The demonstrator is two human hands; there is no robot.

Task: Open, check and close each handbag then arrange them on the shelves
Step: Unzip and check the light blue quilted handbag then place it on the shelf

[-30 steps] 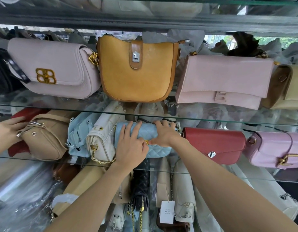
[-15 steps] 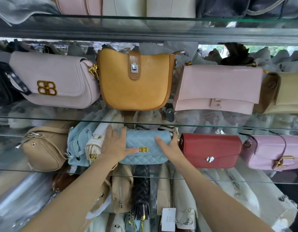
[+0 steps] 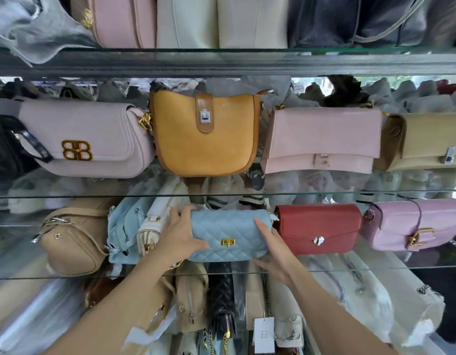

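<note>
Resting on the glass shelf (image 3: 375, 267), a pale blue quilted handbag (image 3: 229, 234) lies lengthwise with its diamond-stitched, padded flap facing out and a small gold turn-lock at the flap's lower edge. Both hands frame it. The left hand (image 3: 179, 234) lies flat against the bag's left end, fingers straight and spread, thumb reaching across the front toward the clasp. The right hand (image 3: 278, 254) presses the bag's right lower corner with straight, relaxed fingers; neither hand curls round it.

Just left of the blue bag stands a cream quilted bag (image 3: 151, 231) on its end, then a soft, crumpled light-blue fabric bag (image 3: 124, 231) and a rounded tan leather bag (image 3: 73, 242) with silver hardware. To the right, nearly touching, sits a smooth red envelope-flap bag (image 3: 318, 228) with a round metal snap, and beyond it a glossy lilac bag (image 3: 416, 224) with a gold buckle.

On the shelf above, a mustard suede bucket bag (image 3: 204, 134) with a brown strap tab and silver lock stands between a pale pink bag (image 3: 88, 142) bearing a gold double-B emblem and a flat pink flap bag (image 3: 321, 139). A beige bag (image 3: 427, 142) with a silver clasp sits at far right.

Below, a black quilted bag (image 3: 221, 298) with a gold chain hangs beside a white paper tag (image 3: 264, 334).
</note>
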